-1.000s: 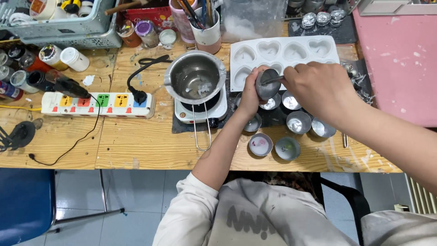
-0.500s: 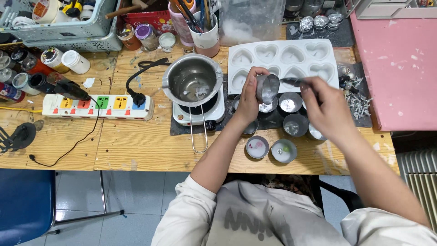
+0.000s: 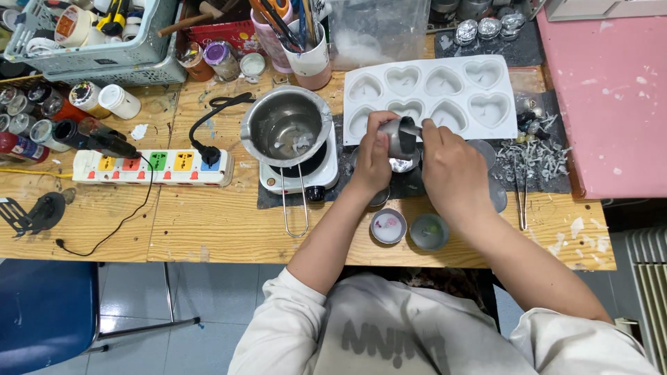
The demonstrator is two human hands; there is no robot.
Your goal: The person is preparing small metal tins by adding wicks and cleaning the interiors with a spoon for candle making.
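small grey metal cup is clamped tilted in left hand grip, for access | right hand fingertips pinched at its rim | white heart-cavity mould is just behind, on wooden counter

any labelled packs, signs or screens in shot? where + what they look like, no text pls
No screens or signs.
Red pack: top centre, flat, behind the jars.
Labelled jars: beside the basket, small, round, orange and purple lids.
Paint bottles: left edge, lying in a row, mixed colours.
Power strip: left of the hotplate, white, coloured socket labels.
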